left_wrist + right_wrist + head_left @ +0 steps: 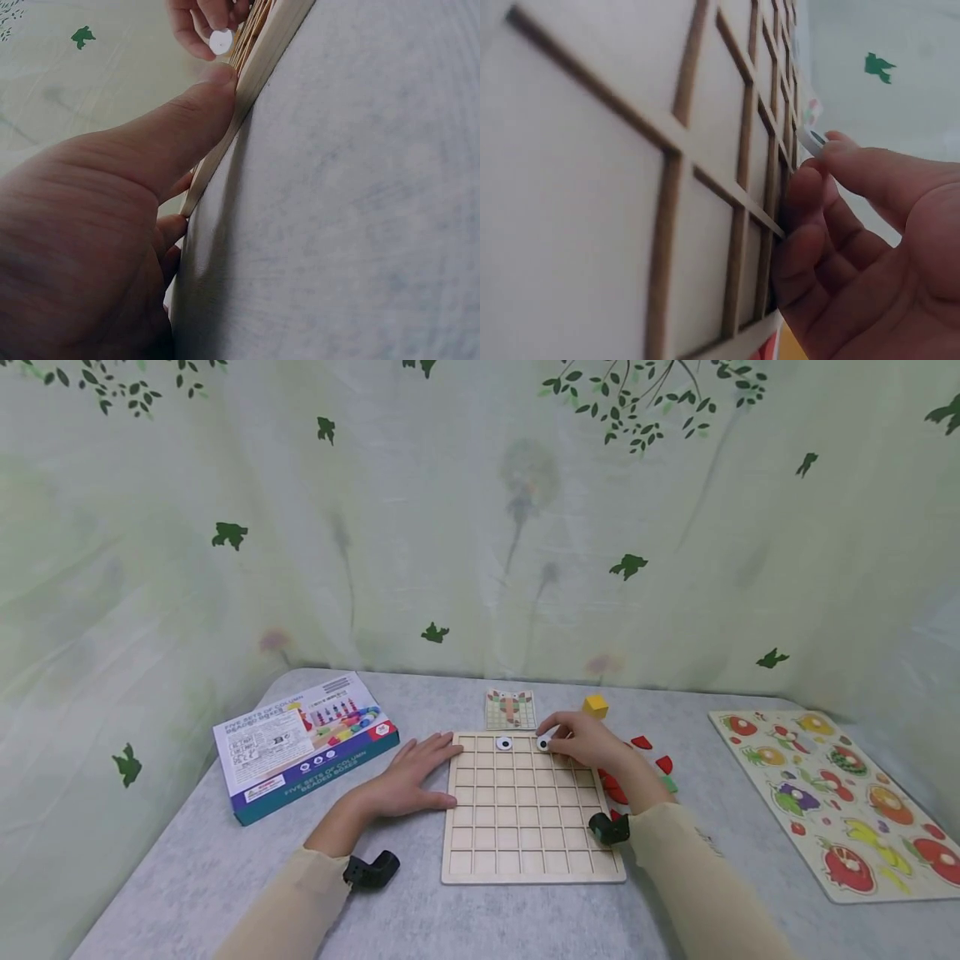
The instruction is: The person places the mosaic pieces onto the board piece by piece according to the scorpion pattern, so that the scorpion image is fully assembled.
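Observation:
A square wooden grid board lies flat on the table. On its far row sits a white disc with a black eye dot. My right hand pinches a second white eye disc between thumb and fingers over the same row, farther right. In the right wrist view that disc is tilted at the thumb tip. My left hand rests at the board's left edge with fingers spread. The left wrist view shows its thumb against the board's side. Behind the board lies a small pattern card.
Red pieces and a green piece lie right of the board, partly behind the right forearm. A yellow block stands behind them. At left lies a beaded boxes carton; at right, a fruit picture board.

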The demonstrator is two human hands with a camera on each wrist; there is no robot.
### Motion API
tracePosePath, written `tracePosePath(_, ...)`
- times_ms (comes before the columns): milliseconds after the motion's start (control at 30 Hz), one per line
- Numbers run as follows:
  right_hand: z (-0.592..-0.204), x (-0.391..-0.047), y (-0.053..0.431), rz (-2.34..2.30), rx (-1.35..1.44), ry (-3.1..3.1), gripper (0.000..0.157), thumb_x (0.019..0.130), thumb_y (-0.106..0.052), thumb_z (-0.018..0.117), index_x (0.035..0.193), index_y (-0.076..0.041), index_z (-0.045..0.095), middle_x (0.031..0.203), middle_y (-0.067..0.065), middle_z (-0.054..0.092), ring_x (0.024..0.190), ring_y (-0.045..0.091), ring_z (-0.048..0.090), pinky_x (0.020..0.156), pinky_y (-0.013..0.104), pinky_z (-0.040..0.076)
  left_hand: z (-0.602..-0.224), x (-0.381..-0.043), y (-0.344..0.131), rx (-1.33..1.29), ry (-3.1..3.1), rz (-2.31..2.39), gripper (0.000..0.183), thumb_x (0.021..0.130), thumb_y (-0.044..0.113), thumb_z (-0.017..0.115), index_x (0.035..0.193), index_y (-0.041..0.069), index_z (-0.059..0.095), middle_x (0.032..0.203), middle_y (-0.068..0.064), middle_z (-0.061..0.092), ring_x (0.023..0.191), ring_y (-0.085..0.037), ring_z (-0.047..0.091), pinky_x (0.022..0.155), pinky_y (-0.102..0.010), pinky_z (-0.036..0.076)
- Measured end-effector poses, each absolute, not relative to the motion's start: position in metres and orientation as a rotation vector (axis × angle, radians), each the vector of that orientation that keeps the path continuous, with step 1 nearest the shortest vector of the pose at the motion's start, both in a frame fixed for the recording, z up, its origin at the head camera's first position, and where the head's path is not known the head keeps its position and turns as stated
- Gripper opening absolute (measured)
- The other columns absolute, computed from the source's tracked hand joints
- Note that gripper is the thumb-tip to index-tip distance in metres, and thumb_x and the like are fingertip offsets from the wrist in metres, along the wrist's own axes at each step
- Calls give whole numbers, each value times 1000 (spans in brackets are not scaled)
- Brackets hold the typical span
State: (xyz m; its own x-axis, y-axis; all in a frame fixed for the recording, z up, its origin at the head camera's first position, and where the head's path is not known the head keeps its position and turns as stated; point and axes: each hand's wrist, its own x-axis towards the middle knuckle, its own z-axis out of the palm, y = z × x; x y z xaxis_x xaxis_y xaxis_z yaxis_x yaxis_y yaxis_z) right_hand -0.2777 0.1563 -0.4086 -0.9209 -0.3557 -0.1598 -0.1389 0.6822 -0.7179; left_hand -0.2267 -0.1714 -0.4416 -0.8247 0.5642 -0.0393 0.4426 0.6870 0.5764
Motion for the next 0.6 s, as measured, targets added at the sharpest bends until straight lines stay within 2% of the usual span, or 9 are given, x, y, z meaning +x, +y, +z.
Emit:
tracePosePath(233, -416, -280, 150, -1097, -397, 2647, 17, 95, -13, 66, 112, -14, 69, 89, 8, 66, 68, 18, 58, 64, 27, 50, -440, -227, -170, 804, 2693, 827, 83, 88, 46, 73, 156, 16, 36, 168, -10, 19, 157, -34, 11, 126, -59, 1)
tracePosePath(600, -422, -280, 150, -1022, -403, 2729, 15, 95, -18, 69, 110, -17, 69, 90, 5, 64, 77, 19, 55, 68, 28, 46, -440, -225, -169, 772, 2690, 821, 83, 88, 48, 73, 156, 18, 36, 168, -9, 19, 157, -33, 10, 126, -59, 0)
